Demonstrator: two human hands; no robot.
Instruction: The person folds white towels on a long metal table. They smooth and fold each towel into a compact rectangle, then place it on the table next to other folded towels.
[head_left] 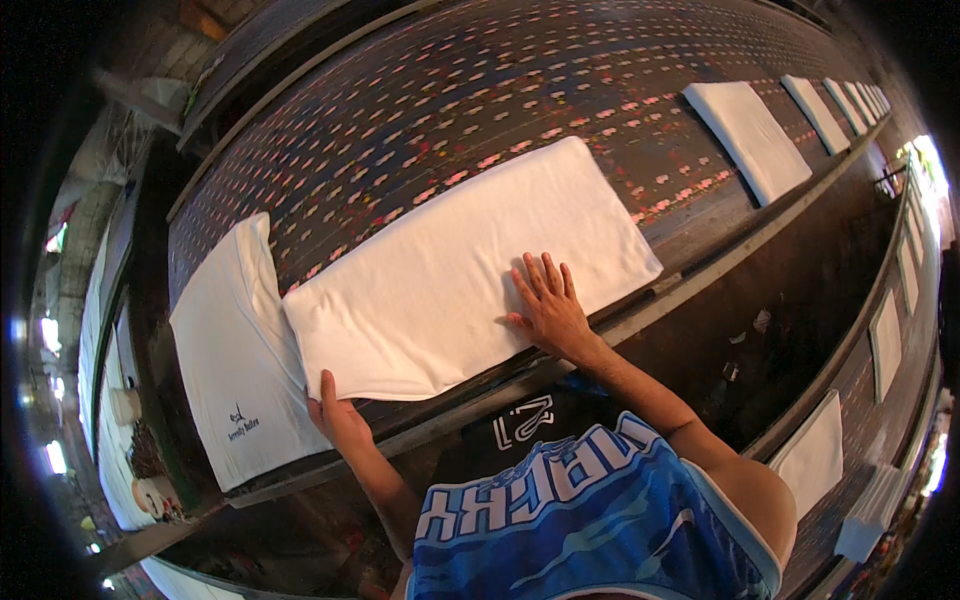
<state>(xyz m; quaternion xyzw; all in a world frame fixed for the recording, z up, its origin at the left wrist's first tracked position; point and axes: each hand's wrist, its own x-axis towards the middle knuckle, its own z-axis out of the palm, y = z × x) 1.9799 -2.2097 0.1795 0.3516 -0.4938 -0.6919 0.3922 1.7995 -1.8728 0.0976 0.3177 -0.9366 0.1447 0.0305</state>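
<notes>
A folded white cloth, probably a garment, lies across the long dark table in front of me. My right hand rests flat on its near right part, fingers spread. At its near left corner is my left hand, closed on the edge, some of its fingers hidden. Just left of that hand lies another white cloth with a small dark print near its lower end. The two cloths meet along the left edge of the middle one, where a few creases run.
Rows of pale and reddish marks cover the dark table. Further right along it lie a white folded cloth and several more. A second table on the right bears white pieces. Between the tables runs a dark aisle with scraps on the floor.
</notes>
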